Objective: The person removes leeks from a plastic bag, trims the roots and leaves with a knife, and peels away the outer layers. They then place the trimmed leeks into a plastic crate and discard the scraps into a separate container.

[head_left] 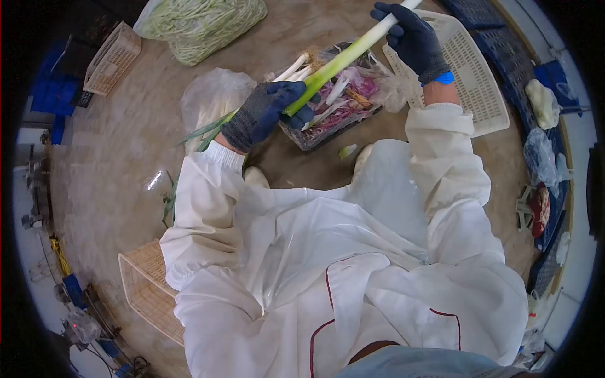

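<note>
As two gloved hands grip it, a leek [353,53] slants up to the R above a dk plastic crate [307,145], green part at lower L, pale shank at upper R. The L hand [263,114], in a dk gray-blue work glove, is curled round the green part; the R hand [414,39], gloved to match w/ a bright blue cuff [445,78] at the wrist, is wrapped round the shank nr the view's top edge. Long green leaves [208,129] jut out by the L wrist; can't tell which stalk they belong to. Purple-red veg scraps [362,84] fill much of the crate, w/ rooted white stalks [295,68] just beyond the L hand. A clear plastic bag [217,91] sits L of the crate; a lg cream slatted basket [469,72] stands to the R, behind the R forearm. Farther out, on a brown floor [107,183]: a bulging bag of green veg [201,28] at top L, a tan basket [113,60] beside it & another basket [148,283] at lower L, nr the worker's white sleeve [205,220].
</note>
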A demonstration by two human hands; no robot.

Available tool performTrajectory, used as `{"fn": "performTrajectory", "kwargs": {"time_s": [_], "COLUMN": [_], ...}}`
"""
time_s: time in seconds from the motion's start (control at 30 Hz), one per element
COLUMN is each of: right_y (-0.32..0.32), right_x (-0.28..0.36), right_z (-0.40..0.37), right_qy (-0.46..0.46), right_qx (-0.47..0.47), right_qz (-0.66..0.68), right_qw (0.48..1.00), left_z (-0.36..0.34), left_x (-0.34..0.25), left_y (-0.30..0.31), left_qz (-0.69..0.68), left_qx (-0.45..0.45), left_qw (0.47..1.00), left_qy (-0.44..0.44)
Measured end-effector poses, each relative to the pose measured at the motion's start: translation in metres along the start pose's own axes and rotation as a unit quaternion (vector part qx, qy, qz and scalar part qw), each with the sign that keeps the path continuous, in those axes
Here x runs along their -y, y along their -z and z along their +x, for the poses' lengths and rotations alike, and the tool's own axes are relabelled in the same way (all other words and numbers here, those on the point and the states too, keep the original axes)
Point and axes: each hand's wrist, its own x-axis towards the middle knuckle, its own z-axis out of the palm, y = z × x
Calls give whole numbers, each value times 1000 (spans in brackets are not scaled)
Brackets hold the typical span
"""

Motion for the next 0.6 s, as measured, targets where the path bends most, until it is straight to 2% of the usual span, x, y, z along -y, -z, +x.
{"fn": "performTrajectory", "kwargs": {"time_s": [0.3, 0.4, 0.47, 0.5, 0.53, 0.57, 0.6], "right_y": [-9, -16, -13, -15, -19, -22, -24], "right_x": [-5, -5, -8, -11, -16, -20, -22], "right_z": [1, -1, 0, 0, 0, 0, 1], "right_qy": [30, 37, 19, 15, 10, 5, 8], "right_qx": [-133, -193, -220, -226, -231, -237, -241], "right_qz": [-141, -196, -210, -217, -223, -229, -239], "right_qw": [980, 961, 952, 950, 947, 944, 941], "left_z": [-1, -3, 6, 9, 9, 9, 8], "left_x": [-6, -13, 5, 8, 9, 9, 8], "left_y": [-8, -16, -17, -19, -20, -21, -22], "left_qz": [29, -51, 121, 205, 381, 541, 679], "left_qx": [-24, -58, -105, -127, -156, -178, -194], "left_qw": [999, 997, 985, 965, 895, 789, 650], "left_qy": [3, 22, -62, -104, -170, -230, -279]}}
